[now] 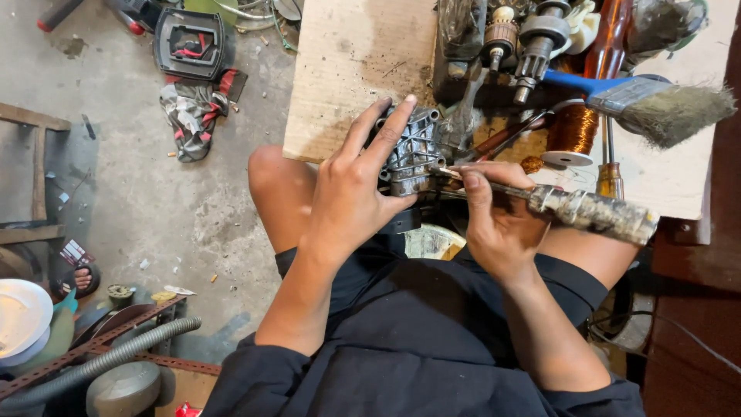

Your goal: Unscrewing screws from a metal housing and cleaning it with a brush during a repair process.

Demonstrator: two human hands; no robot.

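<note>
My left hand [351,181] grips a dirty grey metal housing [413,147] at the near edge of a wooden board [347,62], fingers spread over its top. My right hand [494,208] holds a screwdriver with a worn, mottled handle [594,212]; its shaft tip rests against the right side of the housing. I am seated, bare knees under the board, dark shorts and dark sleeves in view.
On the board lie a blue-handled paintbrush [656,104], a copper wire spool [573,131], an amber-handled screwdriver [610,46], and motor armature parts [532,38]. On the concrete floor are a rag [193,112], a black case [189,42], a grey hose [116,355] and a white plate [19,316].
</note>
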